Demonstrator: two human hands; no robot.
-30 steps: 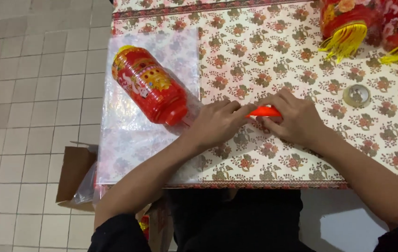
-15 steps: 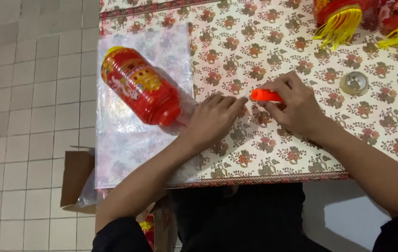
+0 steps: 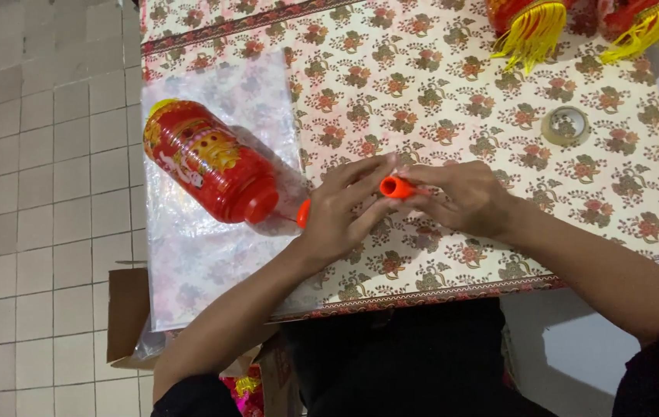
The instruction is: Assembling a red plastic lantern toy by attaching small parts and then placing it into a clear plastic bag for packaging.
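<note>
Pinching an orange tube [image 3: 396, 187] between both hands, left hand [image 3: 342, 212] and right hand [image 3: 464, 197] (lantern [image 3: 210, 161] at nine o'clock, nearer the left).

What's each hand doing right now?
Left hand: fingers closed on the small orange plastic tube.
Right hand: pinching the same tube's other end.

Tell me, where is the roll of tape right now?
The roll of tape lies on the flowered tablecloth, up and to the right of the right hand, below the yellow tassels.

Glossy plastic lantern [image 3: 210, 162] lies on shiny clear film [image 3: 190, 262].
</note>
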